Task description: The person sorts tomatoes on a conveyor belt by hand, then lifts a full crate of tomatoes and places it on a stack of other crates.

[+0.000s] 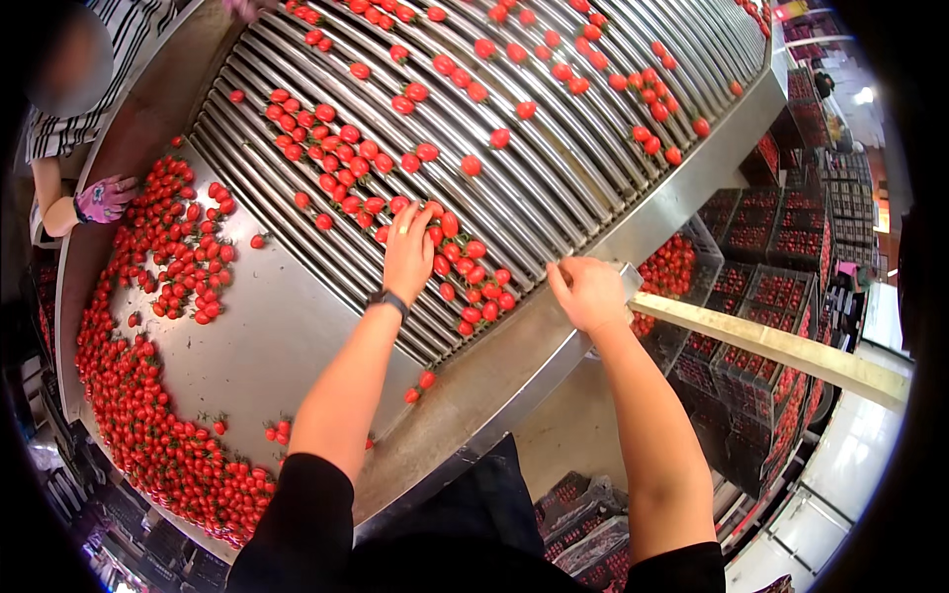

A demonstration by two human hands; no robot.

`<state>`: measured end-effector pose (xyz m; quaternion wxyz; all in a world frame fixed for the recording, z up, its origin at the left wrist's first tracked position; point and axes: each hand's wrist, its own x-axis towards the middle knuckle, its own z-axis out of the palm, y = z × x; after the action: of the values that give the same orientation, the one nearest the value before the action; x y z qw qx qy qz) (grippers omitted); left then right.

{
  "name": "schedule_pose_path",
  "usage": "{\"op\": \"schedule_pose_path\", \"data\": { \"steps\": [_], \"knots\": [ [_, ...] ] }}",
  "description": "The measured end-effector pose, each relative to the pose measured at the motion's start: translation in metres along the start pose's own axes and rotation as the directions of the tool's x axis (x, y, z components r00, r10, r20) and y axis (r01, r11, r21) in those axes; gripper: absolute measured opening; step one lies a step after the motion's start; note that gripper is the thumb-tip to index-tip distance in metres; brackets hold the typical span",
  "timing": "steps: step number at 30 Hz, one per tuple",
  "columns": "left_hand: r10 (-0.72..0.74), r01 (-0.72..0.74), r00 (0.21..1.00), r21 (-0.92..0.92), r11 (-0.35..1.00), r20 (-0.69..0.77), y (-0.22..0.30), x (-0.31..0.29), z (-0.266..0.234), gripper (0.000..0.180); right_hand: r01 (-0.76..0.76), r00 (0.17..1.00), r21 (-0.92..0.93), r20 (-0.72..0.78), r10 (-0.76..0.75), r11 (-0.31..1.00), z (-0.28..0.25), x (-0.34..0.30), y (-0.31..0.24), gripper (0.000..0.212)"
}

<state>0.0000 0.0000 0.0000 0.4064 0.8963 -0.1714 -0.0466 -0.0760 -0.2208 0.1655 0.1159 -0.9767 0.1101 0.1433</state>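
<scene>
My left hand (407, 255), with a dark wristband and a ring, reaches over the metal roller bed (554, 198). Its fingers are stretched out and touch the cluster of small red tomatoes (473, 265); it grasps none that I can see. More tomatoes (331, 148) lie in a band up and left of that hand. My right hand (591, 295) is closed over the metal side rim (672, 193) of the roller bed, its fingertips partly hidden. Just beyond its wrist, a pale wooden bar (771, 344) runs off to the right.
A curved metal tray (267, 326) at left holds a heap of tomatoes (168, 425) along its wall. A co-worker's gloved hand (106, 200) rests at its far left edge. Stacked black crates (766, 306) of tomatoes stand at right; more crates (583, 524) are below.
</scene>
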Motion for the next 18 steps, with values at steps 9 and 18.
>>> {"op": "schedule_pose_path", "data": {
  "steps": [9,18],
  "knots": [
    [-0.223,0.216,0.975,-0.174,0.961,-0.018,0.002,0.051,-0.007,0.013,0.002,0.999,0.043,-0.049,0.0,0.999,0.006,-0.014,-0.001,0.033],
    [0.067,-0.022,0.979,-0.232,0.972,0.19,0.032,-0.038,0.005,0.022,-0.014,0.999,0.019,-0.046,0.015,1.0,0.009,-0.015,-0.009,0.033]
  ]
}}
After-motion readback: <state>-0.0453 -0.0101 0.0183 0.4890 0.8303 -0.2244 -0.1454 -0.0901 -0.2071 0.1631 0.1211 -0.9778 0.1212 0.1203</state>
